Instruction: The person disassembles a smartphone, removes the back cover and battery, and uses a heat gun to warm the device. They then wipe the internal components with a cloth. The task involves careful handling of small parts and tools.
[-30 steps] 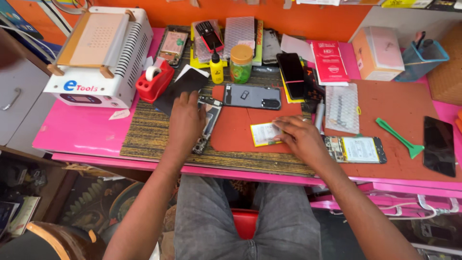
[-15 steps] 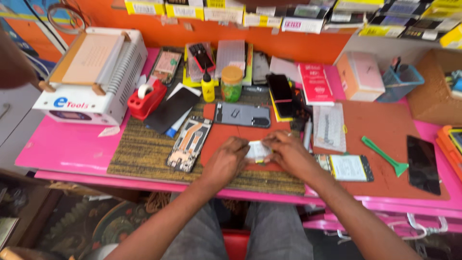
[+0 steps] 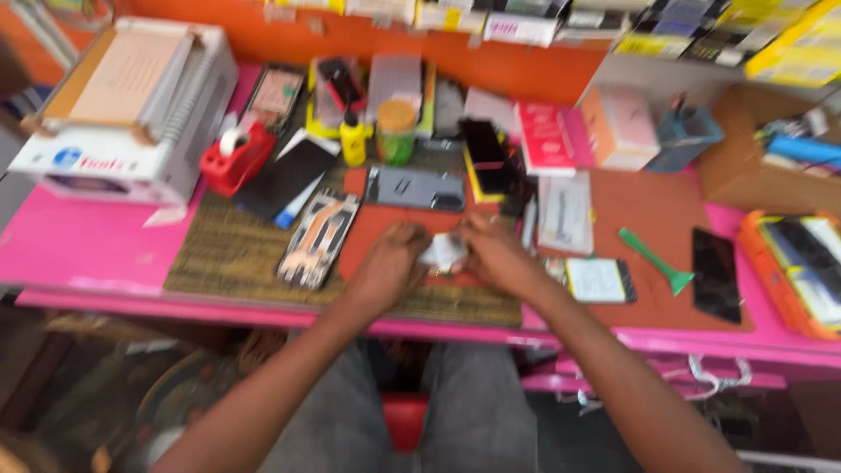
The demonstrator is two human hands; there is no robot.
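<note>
We noted a pink workbench [image 3: 96, 254] with a woven mat [image 3: 232, 254] at its near edge. Left hand [image 3: 385, 267] and right hand [image 3: 495, 254] met over the red pad [image 3: 377, 223], fingers pinched together on a small white packet [image 3: 444, 251] held between them; blur hid finer detail. Beside the left hand lay an opened phone frame [image 3: 317, 238]. Beyond sat a grey phone back [image 3: 416, 188], then a yellow bottle [image 3: 353, 140]

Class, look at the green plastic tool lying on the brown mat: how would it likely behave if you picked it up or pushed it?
The green tool looks thin and flat with a wider end, so it is probably light and would slide on the brown mat rather than roll. Being slim plastic, it may flex a little. It lies clear of both hands, so it should lift easily.
</note>
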